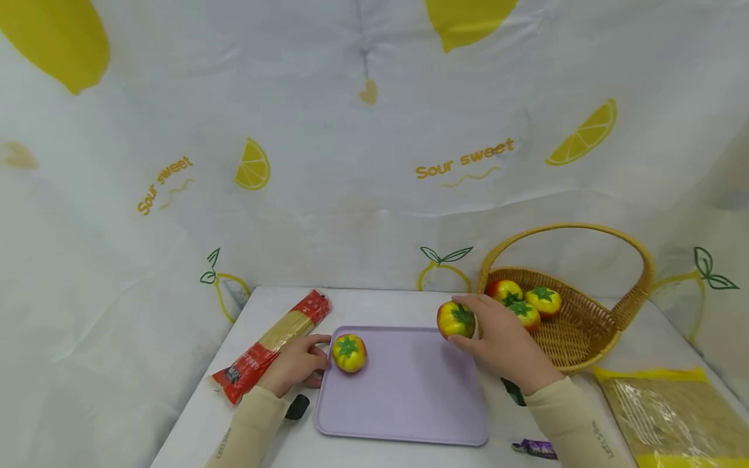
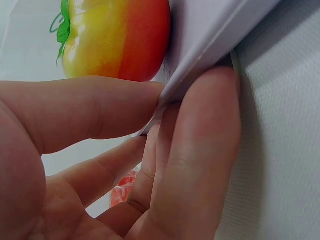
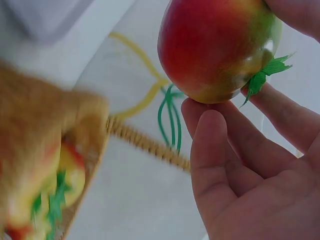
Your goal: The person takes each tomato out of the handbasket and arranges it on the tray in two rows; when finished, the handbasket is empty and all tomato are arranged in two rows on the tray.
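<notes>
Nearest: a pale sleeve [image 1: 570, 416], bottom of head view. Right hand [image 1: 503, 338] grips a fruit [image 1: 454, 320] between thumb and fingertips, held up near the far right corner of the tray [image 1: 404, 400], apart from it. Left hand [image 1: 300, 361] pinches the tray's left rim, fingers above and below. Second fruit [image 1: 349, 355] sits on the tray, far left. Basket [image 1: 576, 344] at right, three more fruits [image 1: 543, 303] inside. Red packet [image 1: 301, 318] beside left hand.

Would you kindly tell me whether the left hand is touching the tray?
Touching: the left wrist view shows the left hand gripping the tray by its edge.
</notes>
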`<state>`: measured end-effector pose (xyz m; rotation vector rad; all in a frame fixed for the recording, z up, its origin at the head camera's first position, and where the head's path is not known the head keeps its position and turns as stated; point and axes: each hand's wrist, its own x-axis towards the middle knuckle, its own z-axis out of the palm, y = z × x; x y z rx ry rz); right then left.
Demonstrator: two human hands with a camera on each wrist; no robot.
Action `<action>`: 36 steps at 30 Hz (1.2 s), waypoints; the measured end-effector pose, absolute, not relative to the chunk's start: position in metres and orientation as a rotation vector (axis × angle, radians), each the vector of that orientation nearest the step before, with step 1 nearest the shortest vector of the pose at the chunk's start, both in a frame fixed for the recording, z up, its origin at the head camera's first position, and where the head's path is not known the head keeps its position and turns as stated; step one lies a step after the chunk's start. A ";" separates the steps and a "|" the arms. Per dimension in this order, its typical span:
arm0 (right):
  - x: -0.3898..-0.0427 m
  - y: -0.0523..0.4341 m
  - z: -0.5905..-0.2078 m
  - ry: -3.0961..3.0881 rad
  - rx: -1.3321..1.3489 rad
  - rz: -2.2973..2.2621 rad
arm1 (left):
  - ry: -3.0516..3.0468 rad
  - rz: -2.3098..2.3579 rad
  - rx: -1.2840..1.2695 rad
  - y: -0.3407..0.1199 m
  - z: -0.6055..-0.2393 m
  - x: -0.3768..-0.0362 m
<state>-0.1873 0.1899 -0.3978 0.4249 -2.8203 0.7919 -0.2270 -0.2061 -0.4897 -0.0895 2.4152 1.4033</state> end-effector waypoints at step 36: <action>-0.200 0.093 -0.460 -2.929 0.481 1.006 | 2.397 1.406 -0.095 -0.207 -0.488 -0.230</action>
